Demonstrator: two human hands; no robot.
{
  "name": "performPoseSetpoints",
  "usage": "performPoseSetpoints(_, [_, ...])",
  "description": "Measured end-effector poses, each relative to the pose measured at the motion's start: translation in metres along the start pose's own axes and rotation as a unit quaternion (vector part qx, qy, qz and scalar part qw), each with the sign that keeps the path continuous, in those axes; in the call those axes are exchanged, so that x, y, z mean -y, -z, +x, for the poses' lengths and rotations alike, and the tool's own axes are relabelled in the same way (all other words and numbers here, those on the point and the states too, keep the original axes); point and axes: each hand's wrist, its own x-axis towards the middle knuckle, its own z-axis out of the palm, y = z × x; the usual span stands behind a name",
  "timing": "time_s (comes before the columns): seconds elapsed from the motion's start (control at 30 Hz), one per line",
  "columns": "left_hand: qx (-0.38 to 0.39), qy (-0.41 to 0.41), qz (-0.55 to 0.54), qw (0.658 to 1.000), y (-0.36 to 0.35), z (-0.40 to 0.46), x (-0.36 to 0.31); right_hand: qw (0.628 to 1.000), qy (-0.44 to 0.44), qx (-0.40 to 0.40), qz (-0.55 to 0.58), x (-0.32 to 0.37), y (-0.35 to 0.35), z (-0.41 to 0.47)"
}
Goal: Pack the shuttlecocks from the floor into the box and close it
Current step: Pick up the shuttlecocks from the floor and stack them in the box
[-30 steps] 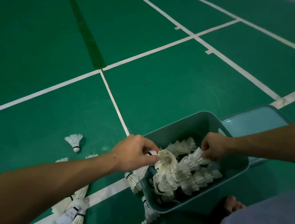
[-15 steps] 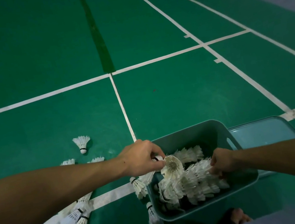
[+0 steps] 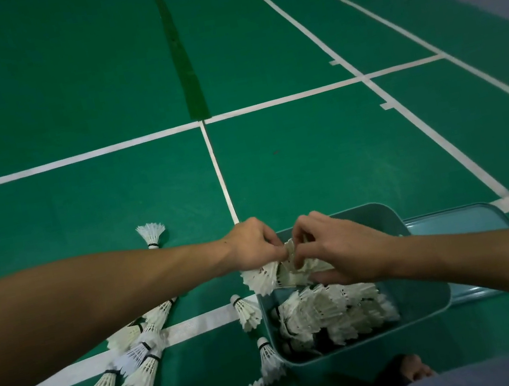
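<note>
The left hand is pinching the feather skirt of a shuttlecock just over the near-left rim of the box, and the right hand is curling its fingers round a short stack of shuttlecocks meeting it nose to skirt, so both hands are clamped on feathers above the box and seem to be nesting one piece into the other. The grip is sitting on the fragile part: squeezing harder to force the fit is likely to be bending or snapping feathers, and a skewed push could be splaying the stack so it slips out over the rim and lands outside the box. Inside the box a loose pile of shuttlecocks is lying high and untidy, which may be getting in the way of the lid, now lying flat on the floor behind the right side of the box. Left of the box, a cluster of shuttlecocks is waiting on the floor, with a lone one farther off behind that arm, easily overlooked. Others are lying against the box's left wall and by the sandalled feet, where a shifting foot could be crushing them.
</note>
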Motion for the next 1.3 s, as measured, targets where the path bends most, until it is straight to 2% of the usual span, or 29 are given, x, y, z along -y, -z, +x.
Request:
performPoseSetpoints(0.17, [0.013, 0.018, -0.070, 0.997, 0.002, -0.002, 0.002, 0.998, 0.021, -0.054, -0.024, -0.015, -0.008, -0.004])
performPoseSetpoints(0.33, [0.003, 0.037, -0.104, 0.994, 0.003, 0.001, 0.009, 0.996, -0.069, -0.041, -0.045, -0.037, -0.003, -0.018])
performPoseSetpoints(0.5, [-0.004, 0.016, -0.118, 0.993, -0.001, -0.003, 0.009, 0.956, -0.248, 0.084, -0.130, -0.059, 0.008, -0.036])
performPoseSetpoints(0.63, [-0.016, 0.002, -0.135, 0.991, -0.006, -0.003, 0.009, 0.919, -0.323, 0.169, -0.148, -0.063, -0.003, -0.044])
performPoseSetpoints(0.97, [-0.022, -0.005, -0.141, 0.990, -0.012, -0.004, 0.010, 0.873, -0.435, 0.204, 0.084, -0.076, -0.047, -0.062])
performPoseSetpoints(1.1, [-0.031, -0.014, -0.097, 0.995, -0.015, -0.001, 0.014, 0.828, -0.478, 0.219, 0.195, -0.075, -0.057, -0.067])
performPoseSetpoints(1.2, [-0.026, -0.017, -0.068, 0.997, -0.017, 0.000, 0.014, 0.778, -0.527, 0.196, 0.280, -0.071, -0.068, -0.071])
performPoseSetpoints(1.3, [-0.022, -0.016, -0.065, 0.998, -0.019, 0.001, 0.016, 0.744, -0.555, 0.190, 0.321, -0.066, -0.076, -0.073])
